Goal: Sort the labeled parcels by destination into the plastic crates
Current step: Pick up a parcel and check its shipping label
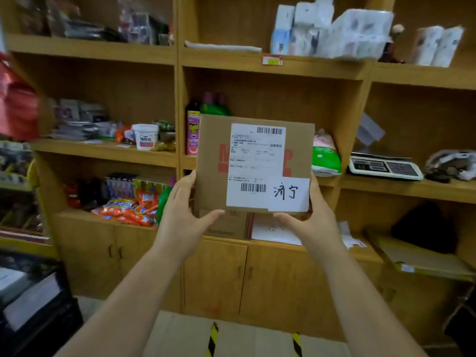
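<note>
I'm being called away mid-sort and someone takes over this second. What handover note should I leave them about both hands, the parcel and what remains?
Left hand: grips the parcel at its lower left edge.
Right hand: grips its lower right edge.
Parcel: held up before the shelves, shipping label facing the camera, handwritten tag at its lower right reading 济宁.
Done: parcel in hand, destination readable.
Left: no plastic crate in view; find the matching one and place the parcel in it.

parcel (213, 150) brown, red print | label (257, 163) white | tape (212, 340) yellow-black stripes
</note>
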